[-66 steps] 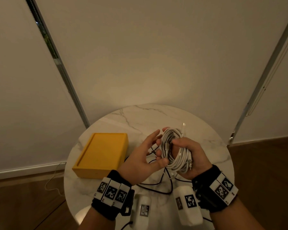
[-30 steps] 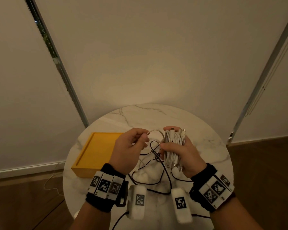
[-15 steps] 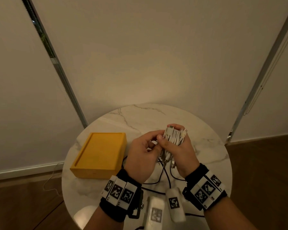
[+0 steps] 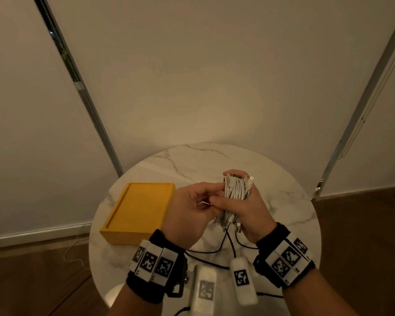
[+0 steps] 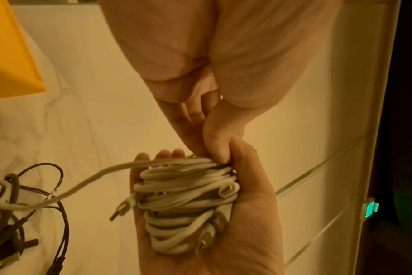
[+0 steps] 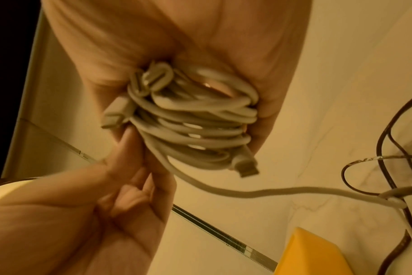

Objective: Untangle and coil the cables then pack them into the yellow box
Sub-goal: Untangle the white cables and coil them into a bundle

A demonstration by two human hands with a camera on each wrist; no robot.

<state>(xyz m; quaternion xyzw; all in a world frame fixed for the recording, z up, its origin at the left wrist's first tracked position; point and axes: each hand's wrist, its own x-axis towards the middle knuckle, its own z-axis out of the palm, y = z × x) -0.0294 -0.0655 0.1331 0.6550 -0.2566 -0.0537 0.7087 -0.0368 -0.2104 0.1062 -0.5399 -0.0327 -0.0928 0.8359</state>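
My right hand grips a bundle of coiled white cable upright above the middle of the round marble table. In the right wrist view the coil fills the palm and two plugs stick out of it. My left hand pinches the loose white strand right at the coil's side. That strand runs down to a tangle of black cables on the table. The yellow box lies to the left with its flat top up.
The table's rim curves close on every side, with wooden floor below and a pale wall behind. Black cables spread under and in front of my wrists. A thin cord trails on the floor at left.
A second ago my left hand held a white strand out to the left of the coil; it has since come back against the coil. The right hand keeps its grip.
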